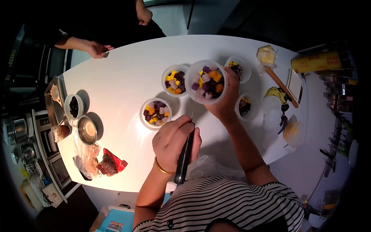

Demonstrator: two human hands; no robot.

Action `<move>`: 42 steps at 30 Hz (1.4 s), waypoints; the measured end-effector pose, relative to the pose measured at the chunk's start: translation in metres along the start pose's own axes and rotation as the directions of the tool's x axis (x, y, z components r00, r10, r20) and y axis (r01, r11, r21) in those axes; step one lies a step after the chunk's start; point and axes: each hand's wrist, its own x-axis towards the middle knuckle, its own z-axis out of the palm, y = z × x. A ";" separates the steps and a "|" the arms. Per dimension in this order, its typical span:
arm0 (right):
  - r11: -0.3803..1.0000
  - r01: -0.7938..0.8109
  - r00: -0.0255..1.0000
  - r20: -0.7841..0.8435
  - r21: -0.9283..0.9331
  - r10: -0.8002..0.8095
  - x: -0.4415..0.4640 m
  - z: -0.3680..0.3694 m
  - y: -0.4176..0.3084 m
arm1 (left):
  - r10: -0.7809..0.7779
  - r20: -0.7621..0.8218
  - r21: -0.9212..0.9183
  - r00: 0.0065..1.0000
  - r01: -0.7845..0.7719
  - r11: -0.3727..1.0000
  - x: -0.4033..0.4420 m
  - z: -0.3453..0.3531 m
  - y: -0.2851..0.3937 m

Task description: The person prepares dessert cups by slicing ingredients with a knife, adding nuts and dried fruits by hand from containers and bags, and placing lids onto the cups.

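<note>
My left hand (174,143), with a gold bangle at the wrist, is wrapped round the black handle of a knife (185,154). Its thin blade points away from me and reaches the clear plastic cup (189,87) in my right hand (228,92); whether the tip is inside is unclear. Purple, orange, yellow and pale cubes fill this raised cup. On the table, similar filled cups stand around it: one at left (143,118), one behind (165,84), and two by my right arm, a rear one (247,73) and a nearer one (253,112).
On the white table (119,85), a bowl of dark pieces (73,106), a metal bowl (87,130) and a red packet (112,162) lie left. A wooden-handled tool (282,87) and yellow box (315,62) are right. Another person's hand (96,49) touches the far edge.
</note>
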 end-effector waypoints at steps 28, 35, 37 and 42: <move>1.000 -0.008 0.998 0.065 -0.016 0.009 0.009 0.002 0.000 | 0.071 -0.150 0.087 0.986 -0.059 0.995 -0.006 -0.002 -0.017; 0.995 -0.046 0.991 0.123 -0.090 0.057 0.014 -0.007 -0.002 | -0.008 -0.262 0.095 0.965 0.034 0.995 -0.007 -0.009 -0.028; 0.996 -0.076 0.990 0.113 -0.046 0.081 0.014 -0.008 -0.001 | -0.084 -0.321 0.041 0.943 0.103 0.994 -0.009 -0.013 -0.031; 0.978 -0.161 0.986 0.065 0.135 0.154 0.013 -0.011 -0.006 | -0.163 -0.238 -0.085 0.958 0.146 0.986 -0.020 -0.036 -0.030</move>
